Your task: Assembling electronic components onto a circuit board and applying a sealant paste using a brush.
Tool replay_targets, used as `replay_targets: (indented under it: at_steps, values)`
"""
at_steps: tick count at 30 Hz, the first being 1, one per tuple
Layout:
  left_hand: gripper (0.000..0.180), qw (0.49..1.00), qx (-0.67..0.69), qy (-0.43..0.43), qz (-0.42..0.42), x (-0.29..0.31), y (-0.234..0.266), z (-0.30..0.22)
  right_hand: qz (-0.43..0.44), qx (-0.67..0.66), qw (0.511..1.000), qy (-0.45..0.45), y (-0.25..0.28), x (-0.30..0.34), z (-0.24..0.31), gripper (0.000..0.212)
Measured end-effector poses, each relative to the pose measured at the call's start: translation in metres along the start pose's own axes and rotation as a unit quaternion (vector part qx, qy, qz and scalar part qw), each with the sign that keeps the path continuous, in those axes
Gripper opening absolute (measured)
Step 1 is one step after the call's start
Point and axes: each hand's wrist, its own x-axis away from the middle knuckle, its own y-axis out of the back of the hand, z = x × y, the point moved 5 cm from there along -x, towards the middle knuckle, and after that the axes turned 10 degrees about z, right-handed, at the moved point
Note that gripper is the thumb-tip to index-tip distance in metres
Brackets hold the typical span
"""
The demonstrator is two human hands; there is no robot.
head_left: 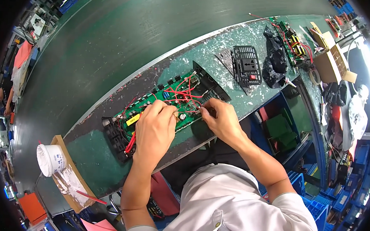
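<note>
A long green circuit board (188,120) lies slantwise on the worn green bench in front of me. Red wires (180,92) loop over it, and a yellow-wrapped component (132,120) shows beside my left hand. At its left end is a black slotted end piece (115,140); a black panel (214,87) stands at its right end. My left hand (156,121) bends over the board's middle with fingers closed; what they hold is hidden. My right hand (221,119) pinches the end of a red wire at the board's near right edge.
Right of the board lie a black socket panel (248,64), a black plastic bag (275,57), another wired circuit board (297,48) and a cardboard box (328,67). At the left stand a white tub (51,160) and paste-smeared cardboard (71,180) with a red stick (91,197).
</note>
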Motion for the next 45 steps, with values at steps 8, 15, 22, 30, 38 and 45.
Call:
replay_targets:
  at_steps: [8, 15, 22, 30, 38, 45]
  values:
    - [0.010, 1.000, 0.004, 0.006, 0.008, 0.000, -0.002, 0.002, -0.044, 0.097, 0.994, 0.024, -0.006, 0.006, 0.009, 0.015]
    - [0.016, 1.000, 0.003, 0.004, 0.023, -0.001, -0.001, 0.000, -0.056, 0.167, 0.984, 0.004, -0.013, 0.007, 0.014, 0.014]
    - [0.016, 0.999, 0.005, 0.008, 0.035, -0.003, -0.002, 0.000, -0.057, 0.126, 0.990, 0.020, -0.012, 0.005, 0.014, 0.015]
    - [0.017, 1.000, 0.012, -0.002, 0.014, -0.004, -0.003, 0.000, 0.015, -0.032, 0.998, -0.060, 0.005, -0.001, 0.002, 0.017]
    - [0.015, 1.000, 0.014, 0.021, 0.019, 0.000, 0.001, 0.003, -0.022, 0.049, 0.999, -0.009, -0.006, 0.001, 0.006, 0.014]
    - [0.016, 1.000, 0.010, -0.003, 0.014, -0.004, 0.001, 0.000, -0.063, 0.162, 0.984, 0.037, -0.009, 0.006, 0.017, 0.012]
